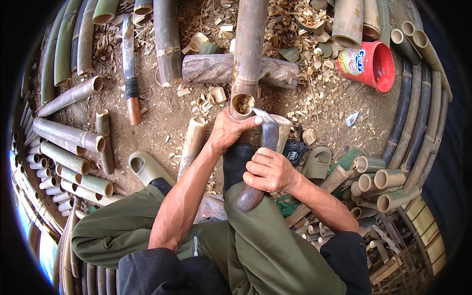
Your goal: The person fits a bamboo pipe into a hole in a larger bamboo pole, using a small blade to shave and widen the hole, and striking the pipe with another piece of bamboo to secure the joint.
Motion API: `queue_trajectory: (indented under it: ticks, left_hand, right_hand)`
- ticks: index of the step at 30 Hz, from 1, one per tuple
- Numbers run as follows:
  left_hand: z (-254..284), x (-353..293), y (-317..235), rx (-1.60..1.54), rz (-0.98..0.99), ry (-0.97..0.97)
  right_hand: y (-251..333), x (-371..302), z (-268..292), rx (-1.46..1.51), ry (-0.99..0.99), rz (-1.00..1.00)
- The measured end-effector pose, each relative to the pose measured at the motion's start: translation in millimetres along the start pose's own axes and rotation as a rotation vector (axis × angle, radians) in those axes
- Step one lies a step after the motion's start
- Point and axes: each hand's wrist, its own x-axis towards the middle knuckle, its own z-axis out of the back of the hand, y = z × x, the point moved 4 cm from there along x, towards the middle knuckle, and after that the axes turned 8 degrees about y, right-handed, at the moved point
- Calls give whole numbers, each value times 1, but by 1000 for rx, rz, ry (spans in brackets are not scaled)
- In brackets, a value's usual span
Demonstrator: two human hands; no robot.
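Note:
My left hand (230, 130) is wrapped round the near end of a long bamboo pole (247, 49), its thumb stretched out against the blade of a curved knife. In my right fist (268, 171) is the wooden handle of this curved knife (270, 132). Its blade tip meets the pole's open mouth at the right rim, where pale shavings show inside. The pole rests across a thick log (209, 69) on the ground. The handle's butt lies over my knee, and my left fingers are partly hidden beneath the pole.
A long knife with a wooden handle (133, 109) lies on the dirt at left. Cut bamboo tubes (73, 136) lie beyond it, and more are stacked at right (388, 178). A red bucket (366, 65) lies tipped at upper right. Wood chips (322, 73) litter the ground.

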Motion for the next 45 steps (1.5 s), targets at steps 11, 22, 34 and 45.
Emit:
queue_trajectory:
  ticks: [11, 22, 34, 45]
  left_hand:
    - [11, -12, 8, -244, -29, 91]
    - [18, -16, 23, -393, 16, 152]
    - [12, -14, 20, -266, 3, -28]
    - [12, -23, 14, -337, -61, 43]
  right_hand:
    - [1, 14, 35, 118, -82, -72]
    - [4, 49, 28, 299, 121, 12]
    - [-8, 36, 2, 90, 157, 115]
    - [-36, 58, 60, 318, -520, -361]
